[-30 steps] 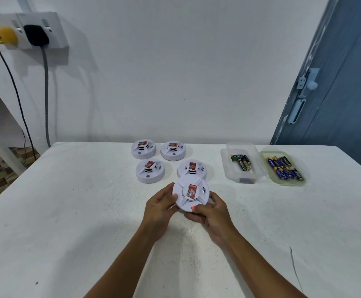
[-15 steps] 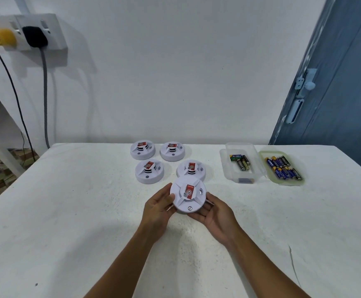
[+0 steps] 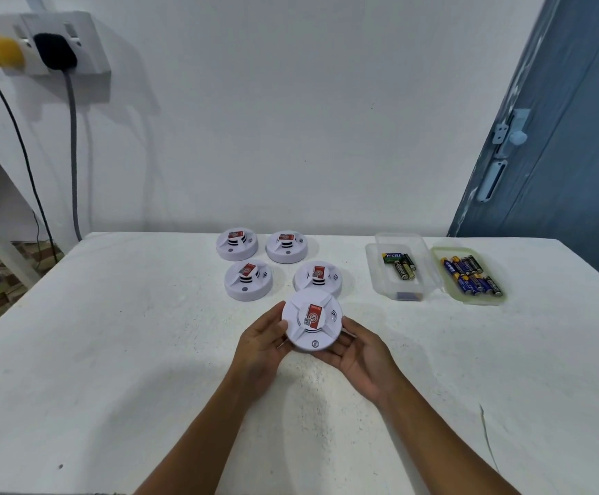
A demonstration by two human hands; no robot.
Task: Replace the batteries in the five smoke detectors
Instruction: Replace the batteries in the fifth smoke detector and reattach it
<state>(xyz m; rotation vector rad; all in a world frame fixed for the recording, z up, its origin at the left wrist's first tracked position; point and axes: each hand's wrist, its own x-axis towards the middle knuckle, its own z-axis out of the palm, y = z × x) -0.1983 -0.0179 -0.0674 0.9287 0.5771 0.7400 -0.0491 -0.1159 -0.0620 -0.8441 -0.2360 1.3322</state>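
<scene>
A round white smoke detector (image 3: 312, 320) with a red label is lifted off the table, face up and tilted toward me. My left hand (image 3: 260, 342) grips its left rim and my right hand (image 3: 360, 351) cups it from below on the right. Several other white detectors stand behind it, the nearest two at the left (image 3: 248, 279) and right (image 3: 318, 277). A clear tub (image 3: 380, 276) holds a few batteries. Beside it a green-rimmed lid (image 3: 478, 300) carries several blue and black batteries (image 3: 471, 275).
The white table (image 3: 130, 334) runs to a white wall. A wall socket (image 3: 58, 44) with black and yellow plugs and hanging cables is at upper left. A blue door (image 3: 569, 155) stands at the right, close to the table's corner.
The detector has been raised and tilted toward me. My right hand has shifted from pinching its front edge to cupping it underneath.
</scene>
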